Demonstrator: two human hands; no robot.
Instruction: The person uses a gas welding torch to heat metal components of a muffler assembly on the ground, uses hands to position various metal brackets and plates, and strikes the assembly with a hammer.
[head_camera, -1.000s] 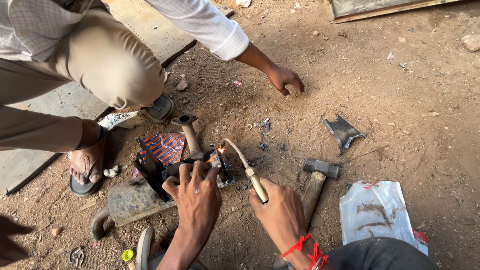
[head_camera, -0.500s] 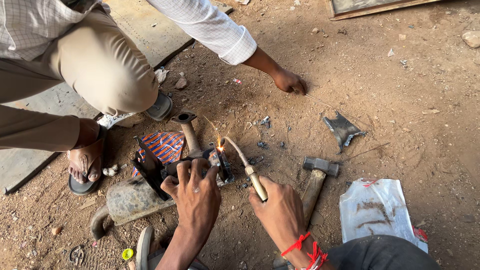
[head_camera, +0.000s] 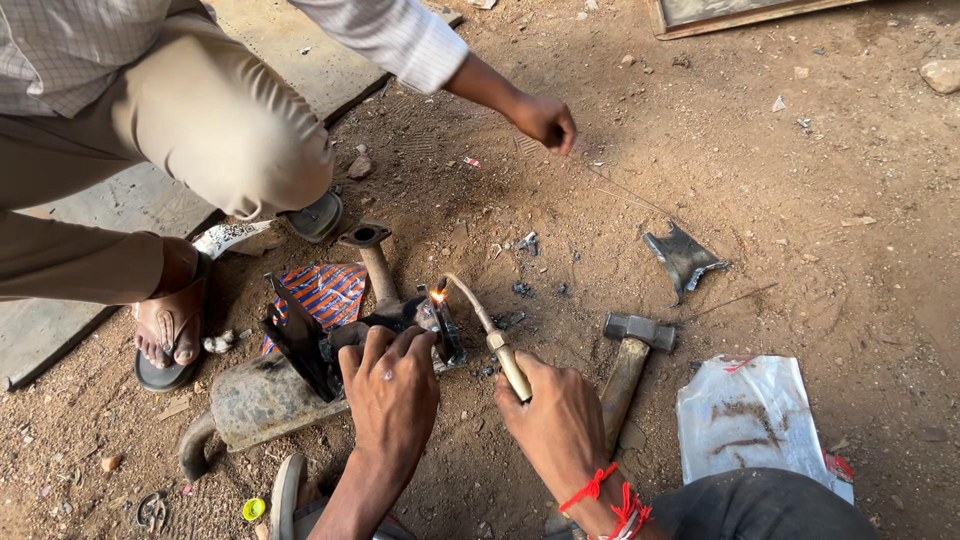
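My right hand (head_camera: 556, 415) grips the brass handle of a gas torch (head_camera: 486, 327), whose curved tip points left with a small orange flame (head_camera: 438, 295) at a dark metal bracket. My left hand (head_camera: 392, 385) presses down on that black metal part (head_camera: 400, 320), which is joined to a rusty pipe with a flange (head_camera: 370, 255) and a cylindrical muffler body (head_camera: 262, 400) lying on the dirt. Red threads wrap my right wrist.
A second person squats at the upper left in sandals, one hand (head_camera: 545, 120) stretched out holding a thin rod. A hammer (head_camera: 630, 355), a bent metal plate (head_camera: 685, 260), a plastic bag (head_camera: 755, 415) and an orange striped wrapper (head_camera: 325, 295) lie on the ground.
The other person's outstretched hand has lifted and drawn slightly right, off the ground. The flame at the torch tip stays at the bracket. My hands have hardly moved.
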